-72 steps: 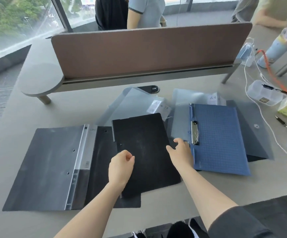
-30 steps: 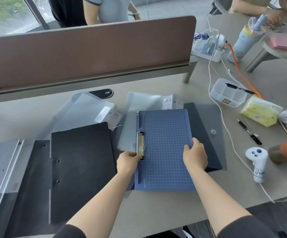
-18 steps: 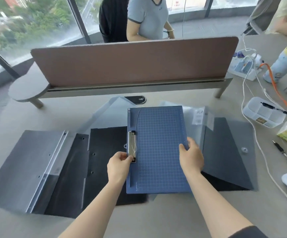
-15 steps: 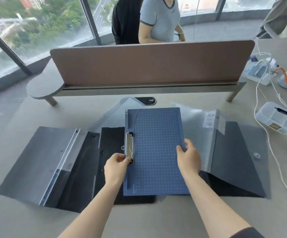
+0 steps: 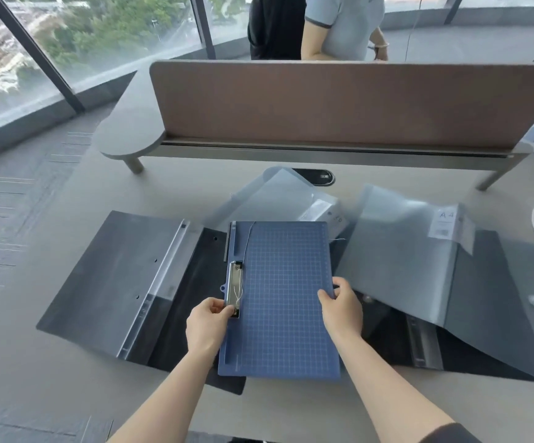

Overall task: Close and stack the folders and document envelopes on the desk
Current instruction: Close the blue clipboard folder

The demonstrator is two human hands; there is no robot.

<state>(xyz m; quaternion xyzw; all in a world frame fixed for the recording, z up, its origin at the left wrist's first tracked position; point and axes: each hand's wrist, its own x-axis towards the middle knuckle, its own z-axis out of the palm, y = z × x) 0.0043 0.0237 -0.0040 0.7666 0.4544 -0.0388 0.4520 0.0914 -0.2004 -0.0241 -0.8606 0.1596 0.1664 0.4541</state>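
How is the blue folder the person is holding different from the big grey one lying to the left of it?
The blue folder is closed; the grey folder lies spread open, spine strip showing. The blue folder has a printed grid and a metal clip on its left edge; the grey one is plain, with punched holes. The left hand and right hand hold the blue folder's edges; nobody touches the grey one. Both lie flat on the desk.

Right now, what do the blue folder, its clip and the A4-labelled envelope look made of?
Blue folder: likely rigid plastic, matte, printed with a fine grid. Clip: metal by its silvery shine. A4-labelled envelope: thin frosted translucent plastic; the dark folder shows through it, and it bows up off the desk.
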